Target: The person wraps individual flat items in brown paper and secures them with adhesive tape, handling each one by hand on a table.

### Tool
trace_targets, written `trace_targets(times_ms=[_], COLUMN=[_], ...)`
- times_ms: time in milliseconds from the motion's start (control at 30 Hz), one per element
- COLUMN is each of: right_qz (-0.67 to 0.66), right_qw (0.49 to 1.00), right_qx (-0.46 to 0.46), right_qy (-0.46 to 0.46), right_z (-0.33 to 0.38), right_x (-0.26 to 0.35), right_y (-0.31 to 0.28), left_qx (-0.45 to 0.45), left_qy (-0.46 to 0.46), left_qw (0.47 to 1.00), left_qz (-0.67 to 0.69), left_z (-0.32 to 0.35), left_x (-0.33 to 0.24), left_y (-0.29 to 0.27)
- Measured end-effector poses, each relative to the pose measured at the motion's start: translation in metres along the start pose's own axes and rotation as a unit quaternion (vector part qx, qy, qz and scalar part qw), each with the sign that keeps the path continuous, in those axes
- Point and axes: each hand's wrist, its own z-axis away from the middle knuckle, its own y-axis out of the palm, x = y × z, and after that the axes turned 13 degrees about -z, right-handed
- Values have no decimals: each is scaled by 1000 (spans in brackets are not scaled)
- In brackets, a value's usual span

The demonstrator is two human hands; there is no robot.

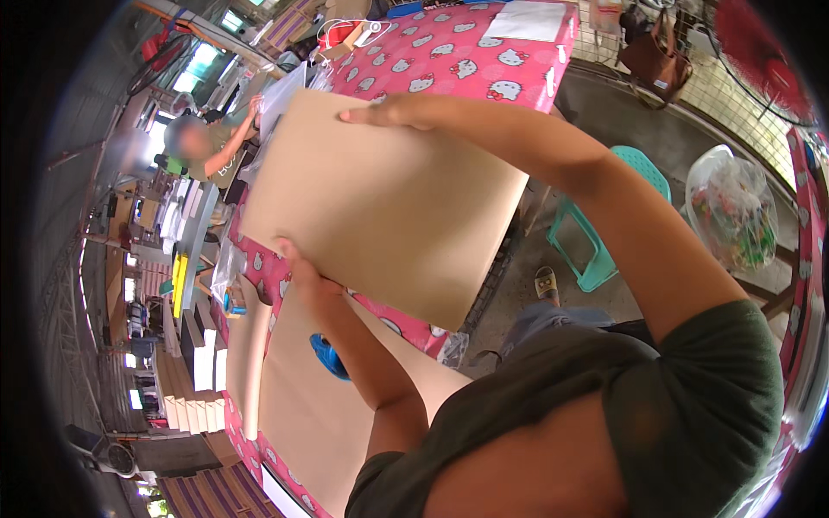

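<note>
A large tan sheet of brown paper or thin board (pixel 389 207) is held up at a tilt over the pink patterned table. My left hand (pixel 304 274) closes on its near left edge, the thumb on the face and the other fingers partly hidden. At the far edge my right hand (pixel 393 112) grips the sheet, with most of its fingers out of sight. Below my left forearm another wide tan sheet (pixel 319 414) lies flat, and a round blue object (pixel 328 356) rests on it, partly covered by the arm.
A rolled or folded tan sheet (pixel 253 371) lies along the table's left side. To the right are a teal plastic stool (pixel 596 242) and a clear bag of colourful items (pixel 734 211). Another person (pixel 216 147) works at the far left. A white sheet (pixel 525 21) lies on the pink cloth (pixel 414 52).
</note>
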Motion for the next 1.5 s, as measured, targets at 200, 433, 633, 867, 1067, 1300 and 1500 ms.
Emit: trace_targets(times_ms=[200,433,633,867,1067,1300,1500], right_qz=[431,-195,-191,-171,-222,65,361], right_qw=[894,965,966,977,963,960,911], right_qx=[123,116,79,-7,2,-72,-170], right_qy=[-6,-133,-155,-129,-151,-264,-108], right_z=[-88,-2,-5,-10,-31,-48,101], right_x=[-50,-150,-162,-172,-170,-226,-189], right_y=[-79,-141,-140,-137,-124,-181,-158], left_qx=[-65,-52,-72,-24,-36,1,70], left_qy=[-126,-77,-132,-120,-82,23,336], left_qw=[987,996,986,992,993,989,938], left_qz=[-71,-19,-66,10,-79,-147,-58], left_z=[-40,-54,-74,-83,-99,-95,-36], left_x=[84,107,100,116,116,84,37], left_y=[20,34,40,18,-16,61,150])
